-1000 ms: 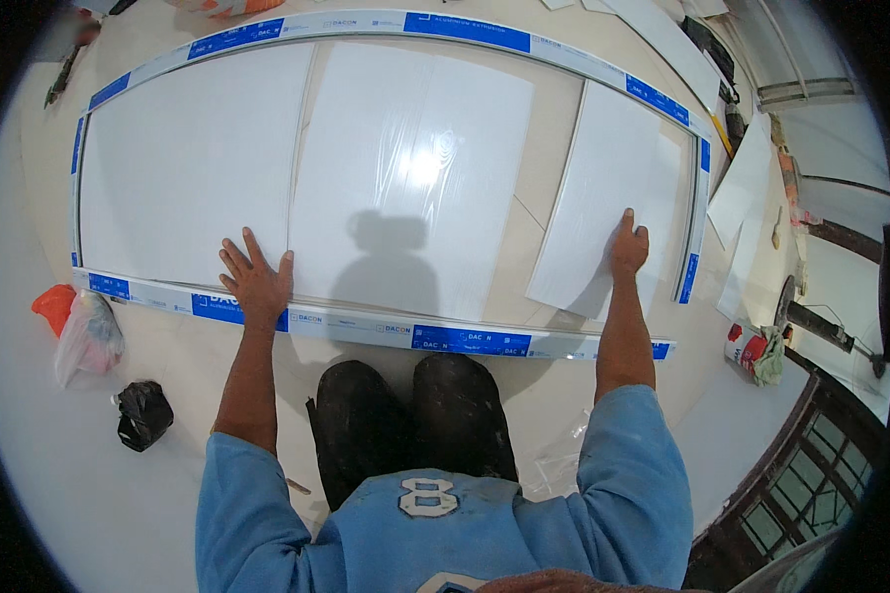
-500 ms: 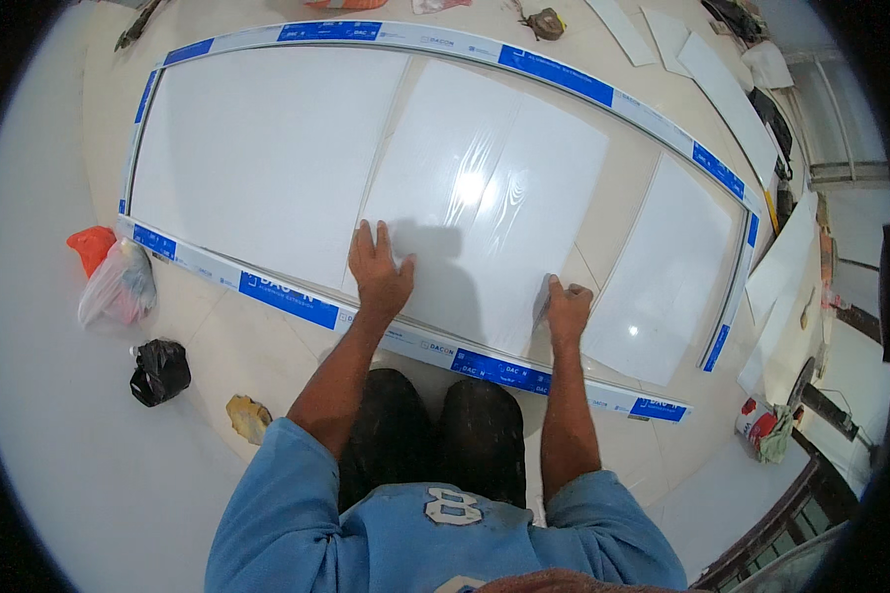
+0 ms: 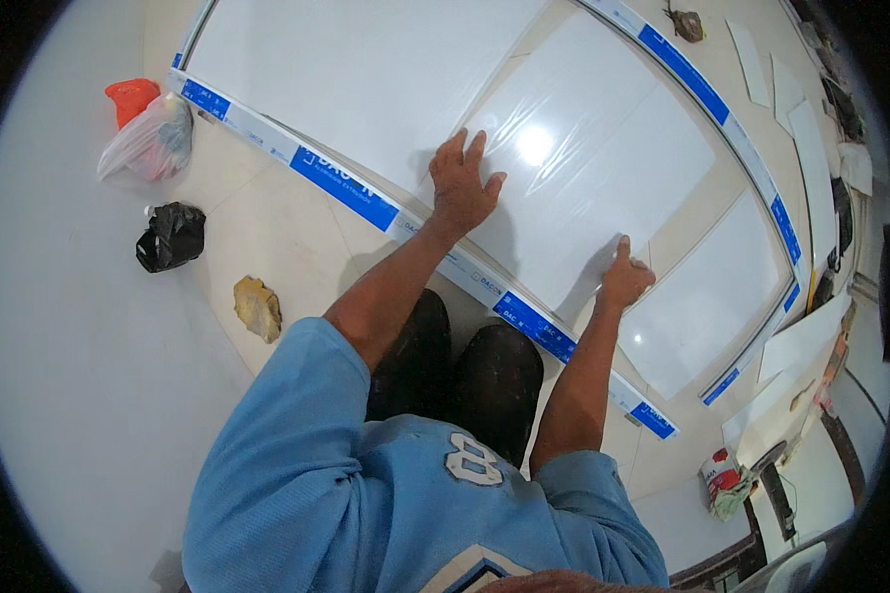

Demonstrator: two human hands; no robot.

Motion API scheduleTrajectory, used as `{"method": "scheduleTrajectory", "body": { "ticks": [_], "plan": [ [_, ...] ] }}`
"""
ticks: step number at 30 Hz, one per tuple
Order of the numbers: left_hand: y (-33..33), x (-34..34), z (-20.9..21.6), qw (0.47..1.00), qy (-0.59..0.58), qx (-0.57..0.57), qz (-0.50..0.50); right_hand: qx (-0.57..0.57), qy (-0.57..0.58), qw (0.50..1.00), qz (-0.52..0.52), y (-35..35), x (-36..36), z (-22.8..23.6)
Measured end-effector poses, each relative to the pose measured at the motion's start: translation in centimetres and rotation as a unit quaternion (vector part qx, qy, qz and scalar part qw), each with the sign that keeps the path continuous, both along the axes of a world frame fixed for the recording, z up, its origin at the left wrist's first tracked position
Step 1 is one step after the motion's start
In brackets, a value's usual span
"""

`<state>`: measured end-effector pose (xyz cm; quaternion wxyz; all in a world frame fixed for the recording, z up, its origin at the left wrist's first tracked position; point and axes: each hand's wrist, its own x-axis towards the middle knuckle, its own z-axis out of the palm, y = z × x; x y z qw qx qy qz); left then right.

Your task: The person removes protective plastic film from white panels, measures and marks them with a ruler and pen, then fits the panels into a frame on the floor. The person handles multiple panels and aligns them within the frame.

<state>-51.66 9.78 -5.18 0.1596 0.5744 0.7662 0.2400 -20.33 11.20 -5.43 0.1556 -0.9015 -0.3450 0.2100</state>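
Note:
A white panel [image 3: 603, 128] under clear, glossy film lies flat inside a long frame [image 3: 554, 338] wrapped in blue and white. My left hand [image 3: 462, 186] rests on its near left part, fingers spread and pointing away from me. At the panel's right edge is my right hand [image 3: 623, 277]: one digit stretches forward over the edge, and the other fingers curl beside it. How firmly they grip cannot be made out. A larger white panel [image 3: 356, 79] fills the left part of the frame, and a smaller white panel [image 3: 702, 296] lies at the right end.
On the left floor sit an orange bag [image 3: 132, 101], a clear bag [image 3: 153, 143], a black bag [image 3: 171, 237] and a yellowish crumpled piece [image 3: 257, 308]. White strips [image 3: 811, 178] lie beyond the frame on the right. A red and white can [image 3: 722, 474] with a cloth stands at lower right.
My view has turned and moved, so the frame now slants more steeply and its far left part is cut off. Both hands keep about the same places at the film-covered panel.

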Motion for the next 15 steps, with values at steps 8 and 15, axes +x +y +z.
{"method": "scheduleTrajectory", "body": {
  "ticks": [8, 15],
  "plan": [
    [0.5, -0.3, 1.6, 1.0, -0.023, 0.008, 0.004, 0.087, 0.252, 0.96, -0.084, 1.2, 3.0, -2.1],
    [-1.3, -2.6, 0.9, 0.997, -0.049, -0.034, -0.055, 0.128, 0.054, 0.99, -0.001, -0.3, 2.6, -1.8]
  ]
}}
